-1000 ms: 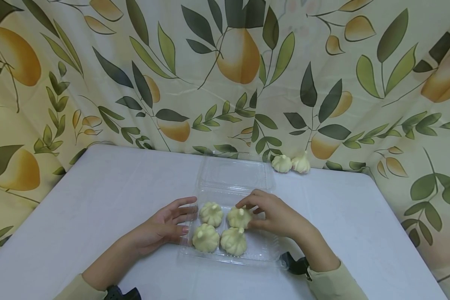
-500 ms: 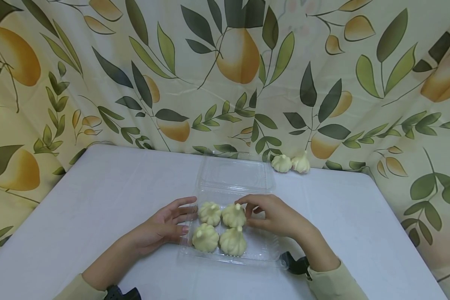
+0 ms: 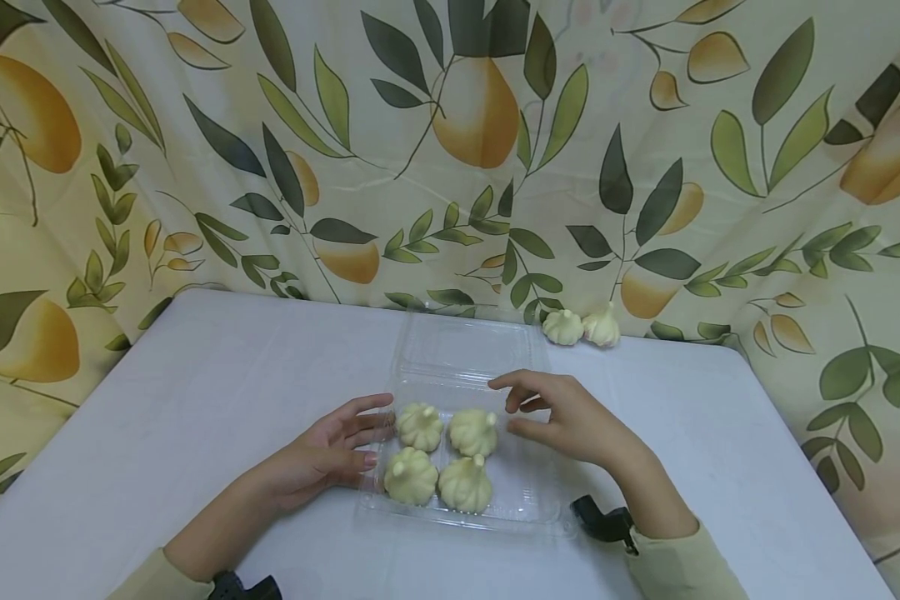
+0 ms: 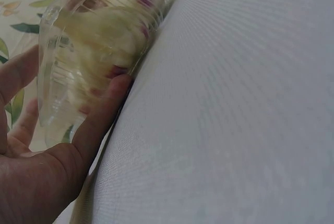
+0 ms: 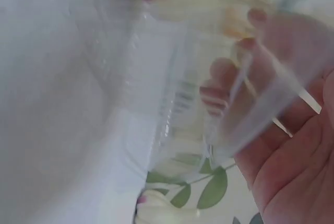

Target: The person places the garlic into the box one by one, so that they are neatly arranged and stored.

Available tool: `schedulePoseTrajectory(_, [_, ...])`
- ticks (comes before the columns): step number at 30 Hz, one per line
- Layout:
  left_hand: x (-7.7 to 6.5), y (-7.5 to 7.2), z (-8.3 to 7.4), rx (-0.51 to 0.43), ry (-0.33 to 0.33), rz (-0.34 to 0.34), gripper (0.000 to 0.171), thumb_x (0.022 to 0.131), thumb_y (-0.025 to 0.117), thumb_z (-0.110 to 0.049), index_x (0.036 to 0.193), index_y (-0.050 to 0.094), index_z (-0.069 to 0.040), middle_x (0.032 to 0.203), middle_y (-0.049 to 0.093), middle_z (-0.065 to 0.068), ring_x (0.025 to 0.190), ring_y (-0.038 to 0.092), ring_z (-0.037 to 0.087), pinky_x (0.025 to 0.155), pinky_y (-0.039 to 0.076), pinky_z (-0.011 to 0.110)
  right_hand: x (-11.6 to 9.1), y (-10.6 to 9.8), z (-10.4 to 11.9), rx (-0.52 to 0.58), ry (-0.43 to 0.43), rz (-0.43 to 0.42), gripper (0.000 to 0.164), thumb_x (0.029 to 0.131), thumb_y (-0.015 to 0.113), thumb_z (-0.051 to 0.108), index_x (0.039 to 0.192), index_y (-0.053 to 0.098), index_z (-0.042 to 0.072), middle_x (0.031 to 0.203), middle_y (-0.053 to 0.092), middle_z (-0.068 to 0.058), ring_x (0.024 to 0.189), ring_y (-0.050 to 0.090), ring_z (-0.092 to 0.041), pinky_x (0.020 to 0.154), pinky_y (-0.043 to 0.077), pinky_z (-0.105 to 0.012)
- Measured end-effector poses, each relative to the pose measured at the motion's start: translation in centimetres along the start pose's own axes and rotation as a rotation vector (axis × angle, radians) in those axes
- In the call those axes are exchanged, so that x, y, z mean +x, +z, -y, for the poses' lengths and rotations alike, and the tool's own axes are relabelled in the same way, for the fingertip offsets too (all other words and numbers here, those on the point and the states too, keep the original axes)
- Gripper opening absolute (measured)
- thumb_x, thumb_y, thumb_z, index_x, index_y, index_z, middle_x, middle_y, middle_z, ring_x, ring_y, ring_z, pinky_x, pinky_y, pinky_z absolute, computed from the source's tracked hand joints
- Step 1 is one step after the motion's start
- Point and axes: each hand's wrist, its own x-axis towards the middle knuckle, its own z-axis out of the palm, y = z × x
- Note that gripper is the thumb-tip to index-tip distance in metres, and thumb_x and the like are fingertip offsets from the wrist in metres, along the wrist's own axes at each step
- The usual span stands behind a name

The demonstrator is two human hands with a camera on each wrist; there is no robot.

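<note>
A clear plastic clamshell box lies on the table with its lid folded back. Several garlic bulbs stand in its left and middle part: a back right bulb, a back left bulb, a front left bulb and a front right bulb. My left hand rests against the box's left side, fingers extended; the left wrist view shows its thumb along the box wall. Above the box's right part hovers my right hand, fingers loosely bent, apart from the bulbs and holding nothing.
Two more bulbs sit at the table's back edge, a left one and a right one. A patterned curtain hangs directly behind the white table. The right wrist view is blurred.
My right hand set the back right bulb slightly leftward, let go of it and drew away up and to the right. The left hand has stayed at the box's left side.
</note>
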Motion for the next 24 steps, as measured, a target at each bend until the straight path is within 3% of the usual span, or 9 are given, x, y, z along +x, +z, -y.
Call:
schedulePoseTrajectory(7, [0.0,0.0,0.0,0.001,-0.001,0.003,0.079,0.093,0.062,-0.001,0.159,0.020,-0.015,0.161,0.020,0.021,0.148,0.024,0.039,0.096,0.051,0.053,-0.4,-1.2,-0.4,0.009,0.052,-0.073,0.046,0.086,0.077,0.006,0.128,0.063,0.018,0.098,0.068,-0.005,0.096,0.067,-0.019,0.087,0.057,-0.038])
schedulePoseTrajectory(16, [0.0,-0.1,0.1,0.002,0.002,0.007,0.078,0.094,0.061,0.000,0.159,0.020,-0.015,0.161,0.020,0.021,0.148,0.024,0.039,0.096,0.051,0.053,-0.8,-2.2,-1.1,0.023,0.070,-0.176,0.044,0.086,0.077,0.007,0.127,0.063,0.015,0.115,0.069,-0.006,0.103,0.067,-0.030,0.088,0.057,-0.041])
schedulePoseTrajectory(24, [-0.1,0.0,0.1,0.006,-0.003,0.000,0.079,0.093,0.062,0.000,0.158,0.021,-0.015,0.161,0.020,0.021,0.148,0.025,0.039,0.096,0.051,0.052,-1.0,-2.6,-1.8,0.015,0.092,-0.249,0.043,0.087,0.077,0.009,0.128,0.063,0.013,0.126,0.066,-0.003,0.108,0.065,-0.021,0.087,0.057,-0.038])
